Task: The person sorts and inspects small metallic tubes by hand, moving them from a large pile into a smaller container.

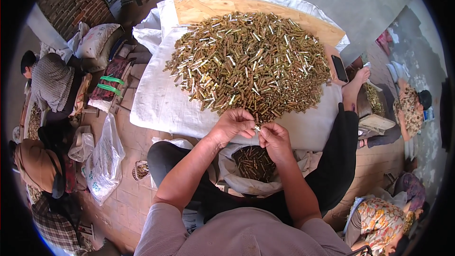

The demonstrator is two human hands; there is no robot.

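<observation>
A small shiny metal piece (257, 128) is pinched between the fingertips of the left hand (234, 125) and the right hand (276, 139), thumbs and forefingers drawn close together; which hand grips it more firmly cannot be told. It is held at the near edge of a heap of brass-coloured parts (251, 61), spread on a white cloth (154, 109). Below the hands, darker parts (256, 161) are contained in a white sack (231, 178). Beyond the heap a wooden board (201, 7) is laid, and to the heap's right a phone (339, 68) is placed.
</observation>
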